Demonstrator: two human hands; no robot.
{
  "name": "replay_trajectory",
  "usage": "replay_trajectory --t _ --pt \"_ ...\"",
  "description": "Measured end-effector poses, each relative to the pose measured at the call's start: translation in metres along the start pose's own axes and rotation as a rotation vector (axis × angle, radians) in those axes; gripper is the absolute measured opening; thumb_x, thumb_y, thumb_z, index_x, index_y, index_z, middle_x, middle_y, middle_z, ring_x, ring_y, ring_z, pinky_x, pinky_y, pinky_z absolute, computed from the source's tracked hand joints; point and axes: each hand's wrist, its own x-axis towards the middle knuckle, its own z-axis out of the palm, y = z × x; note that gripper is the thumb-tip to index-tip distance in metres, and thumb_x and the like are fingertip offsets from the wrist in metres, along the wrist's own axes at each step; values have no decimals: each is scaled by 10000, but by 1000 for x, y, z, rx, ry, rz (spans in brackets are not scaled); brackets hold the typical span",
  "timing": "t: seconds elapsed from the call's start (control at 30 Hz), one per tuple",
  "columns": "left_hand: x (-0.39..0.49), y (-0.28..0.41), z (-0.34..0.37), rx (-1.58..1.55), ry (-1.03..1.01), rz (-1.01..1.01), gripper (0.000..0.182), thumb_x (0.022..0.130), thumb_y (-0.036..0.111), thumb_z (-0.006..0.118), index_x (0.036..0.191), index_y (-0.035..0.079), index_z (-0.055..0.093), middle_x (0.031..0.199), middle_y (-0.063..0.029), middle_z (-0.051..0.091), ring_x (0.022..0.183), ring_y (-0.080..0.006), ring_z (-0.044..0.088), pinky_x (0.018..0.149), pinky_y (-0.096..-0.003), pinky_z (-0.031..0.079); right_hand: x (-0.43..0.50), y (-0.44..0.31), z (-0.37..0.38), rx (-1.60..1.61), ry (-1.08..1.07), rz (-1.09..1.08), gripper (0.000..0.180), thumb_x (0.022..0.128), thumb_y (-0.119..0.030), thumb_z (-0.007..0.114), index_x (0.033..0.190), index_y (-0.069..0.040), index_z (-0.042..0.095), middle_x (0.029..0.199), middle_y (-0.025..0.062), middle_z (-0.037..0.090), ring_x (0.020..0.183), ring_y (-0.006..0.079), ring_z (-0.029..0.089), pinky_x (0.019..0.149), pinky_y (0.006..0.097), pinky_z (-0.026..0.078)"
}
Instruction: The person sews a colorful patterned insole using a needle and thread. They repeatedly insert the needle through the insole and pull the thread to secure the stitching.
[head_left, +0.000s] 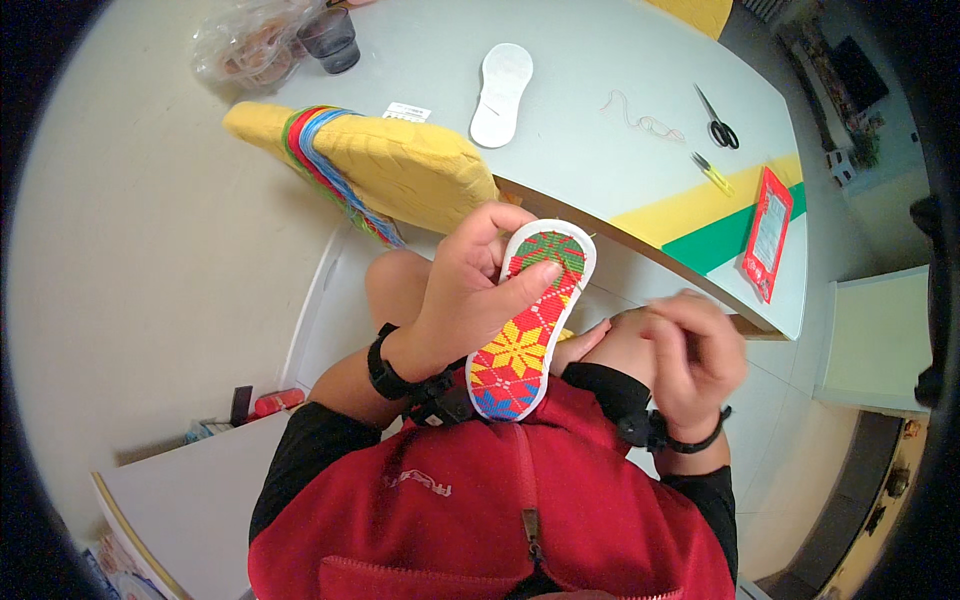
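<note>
My left hand (465, 300) grips an embroidered insole (517, 352) with a white edge, its thumb lying across the green and red stitching at the upper end. Yellow, red and blue patterned stitches cover the lower part, which reaches down to my red garment. To the right of the insole, my right hand (697, 352) is raised above my leg with its fingers curled and bunched together. That hand is blurred, and I cannot make out a needle or thread in it.
Ahead is a table (577, 97) holding a white insole (504, 90), loose thread (652, 129), black-handled scissors (720, 129), yellow snips (714, 175), a red packet (771, 232) and a dark glass (331, 45). Colored thread skeins (319, 154) hang over a yellow-covered chair back (420, 165).
</note>
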Motion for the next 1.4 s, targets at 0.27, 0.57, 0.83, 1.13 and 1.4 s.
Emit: replay_trajectory --t 0.27,0.57,0.83,1.13,1.4 --pt "-1 0 2 3 -27 10 207 866 -36 576 1047 -14 477 939 -81 644 810 -73 619 673 -207 516 16 -8 24 -155 -117 -84 183 683 -26 688 858 -71 661 563 44 524 458 179 522 403 292 334" --pt "-2 -1 1 -10 -16 -26 183 832 -35 617 968 13 504 892 -86 653 770 -99 629 670 -242 520 14 -5 24 -167 -103 -107 179 678 -21 687 851 -60 658 562 45 538 461 178 536 410 290 364" --pt "-2 -2 1 63 -7 -49 168 831 -36 621 939 18 504 880 -82 653 757 -95 626 658 -235 516 13 -5 24 -183 -105 -106 186 664 -20 692 842 -57 655 561 45 541 467 177 546 413 288 367" --pt "-1 7 9 828 -30 152 197 781 82 688 961 46 614 729 -73 642 621 -150 619 535 -276 470 18 -13 21 -223 -179 -55 128 700 61 655 810 10 614 574 92 538 465 191 525 443 282 391" --pt "6 -15 4 685 -59 330 179 842 56 624 1020 36 622 797 -95 641 687 -212 634 589 -313 495 7 13 36 204 -3 328 117 791 -34 655 872 -15 573 796 80 654 700 152 629 654 272 497"
